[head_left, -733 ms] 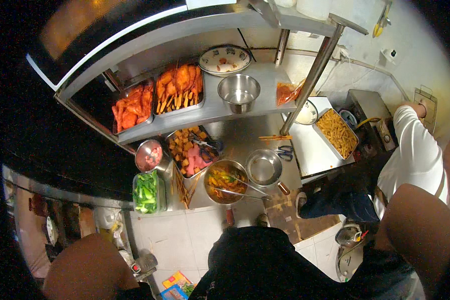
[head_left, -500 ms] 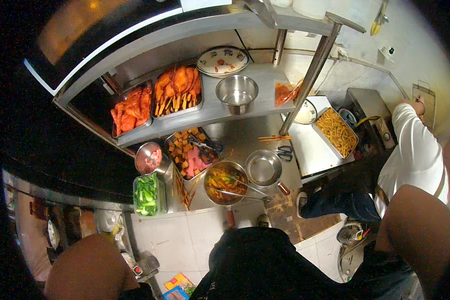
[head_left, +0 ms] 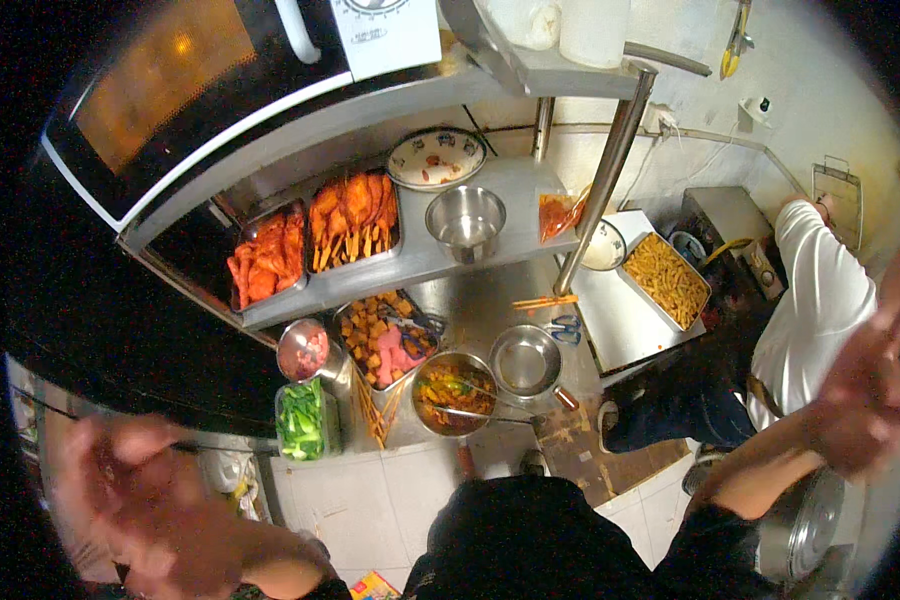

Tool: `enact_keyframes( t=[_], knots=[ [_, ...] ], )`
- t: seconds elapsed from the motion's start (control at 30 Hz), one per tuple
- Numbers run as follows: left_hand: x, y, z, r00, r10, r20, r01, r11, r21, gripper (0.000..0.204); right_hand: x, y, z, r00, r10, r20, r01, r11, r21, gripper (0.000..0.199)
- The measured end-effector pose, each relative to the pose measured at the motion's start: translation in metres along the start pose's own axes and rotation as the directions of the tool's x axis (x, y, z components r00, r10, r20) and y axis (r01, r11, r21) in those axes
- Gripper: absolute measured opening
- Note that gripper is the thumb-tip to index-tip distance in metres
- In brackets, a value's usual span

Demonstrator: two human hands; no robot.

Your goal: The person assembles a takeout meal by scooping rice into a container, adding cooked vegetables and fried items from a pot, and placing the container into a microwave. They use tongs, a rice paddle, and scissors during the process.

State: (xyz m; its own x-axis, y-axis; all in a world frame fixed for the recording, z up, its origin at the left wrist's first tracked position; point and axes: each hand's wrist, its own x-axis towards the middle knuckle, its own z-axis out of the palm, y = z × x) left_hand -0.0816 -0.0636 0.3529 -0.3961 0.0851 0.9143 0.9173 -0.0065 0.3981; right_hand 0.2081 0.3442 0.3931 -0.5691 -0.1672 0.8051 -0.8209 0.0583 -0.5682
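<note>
Head view: both hands are raised wide apart and blurred. The left hand point(head_left: 135, 500) at lower left looks spread and empty; the right hand point(head_left: 865, 400) at far right seems loosely open, though the blur leaves that uncertain. Between and ahead of them on the tabletop point(head_left: 470, 300), the bowl of mixed food point(head_left: 455, 392) sits nearest, closer to the left hand than the right

Colourful packet point(head_left: 373, 585) at bottom edge

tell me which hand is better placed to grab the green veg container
Left, probably. The left hand hangs blurred at the lower left, nearer the green vegetable container. The right hand is far off at the right edge.
</note>
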Motion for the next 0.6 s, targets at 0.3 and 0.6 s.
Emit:
enact_keyframes(
  t=[0.3, 0.6],
  knots=[
    [-0.269, -0.126, 0.003, 0.375, -0.858, 0.352, 0.898, 0.430, 0.091, 0.042, -0.198, 0.186, 0.059, 0.375, 0.920, -0.116, -0.927, 0.376, -0.017, 0.039],
    [-0.436, -0.135, 0.041, -0.451, -0.800, 0.396, 0.872, -0.301, 0.386, 0.073, -0.196, 0.254, 0.099, 0.218, 0.964, 0.154, -0.929, 0.253, -0.268, 0.042]
  ],
)
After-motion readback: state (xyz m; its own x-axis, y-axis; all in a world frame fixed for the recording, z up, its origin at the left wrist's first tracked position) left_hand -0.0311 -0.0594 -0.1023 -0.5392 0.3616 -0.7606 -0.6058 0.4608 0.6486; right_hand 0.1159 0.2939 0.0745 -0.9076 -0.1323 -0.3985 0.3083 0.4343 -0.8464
